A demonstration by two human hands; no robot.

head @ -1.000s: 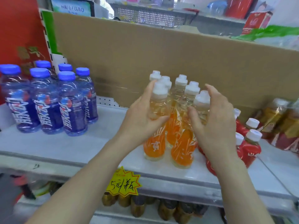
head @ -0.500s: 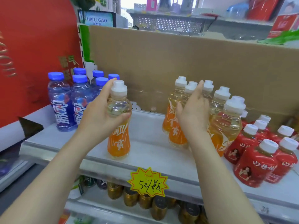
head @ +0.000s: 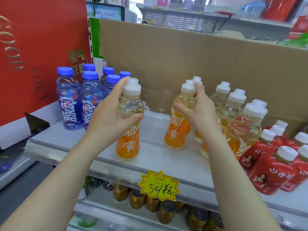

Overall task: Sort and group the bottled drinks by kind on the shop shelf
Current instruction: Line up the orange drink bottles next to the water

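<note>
My left hand [head: 109, 117] grips an orange-labelled bottle with a white cap [head: 129, 130], standing apart on the grey shelf [head: 155, 157] right of the blue-capped bottles [head: 71, 104]. My right hand [head: 198, 109] wraps the neck and shoulder of a second orange bottle [head: 176, 130] at the left front of the orange group [head: 233, 127]. Several red bottles with white caps [head: 275, 164] stand at the far right.
A cardboard sheet [head: 191, 64] backs the shelf and a red display box [head: 33, 55] stands at the left. A yellow star price tag [head: 159, 185] hangs on the shelf's front edge. Gold cans [head: 150, 202] line the shelf below.
My left hand carried one orange bottle leftward out of the group and set it apart near the blue bottles. My right hand moved onto the neck of another orange bottle.
</note>
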